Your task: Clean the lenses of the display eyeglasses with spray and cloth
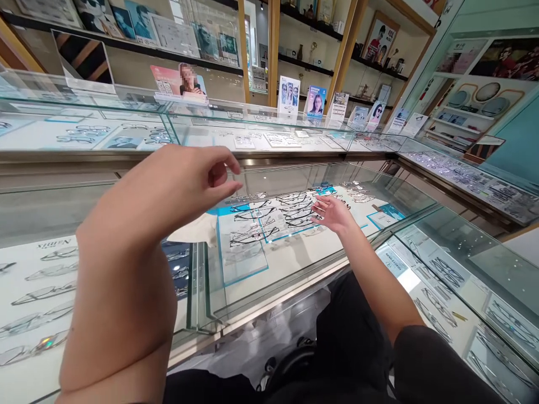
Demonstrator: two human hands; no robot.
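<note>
My left hand (197, 174) is raised close to the camera, above the glass display case (290, 269). Its fingers are curved, with a gap between thumb and fingertips and nothing visible in it. Farther right, my right hand (332, 214) has loosely spread fingers and holds nothing. It is nearest to rows of dark-framed eyeglasses (297, 210) on a white base; whether it touches the glass I cannot tell. More eyeglasses (255, 233) lie to its left on a blue-edged sheet. My left wrist and forearm hide part of the case.
Another glass counter (252, 115) with eyeglasses runs along the back, bearing upright advertising cards (289, 95) and a mirror (84, 59). Cases of eyeglasses flank me at left (42, 292) and right (446, 275). A black wheeled chair base (290, 359) shows below.
</note>
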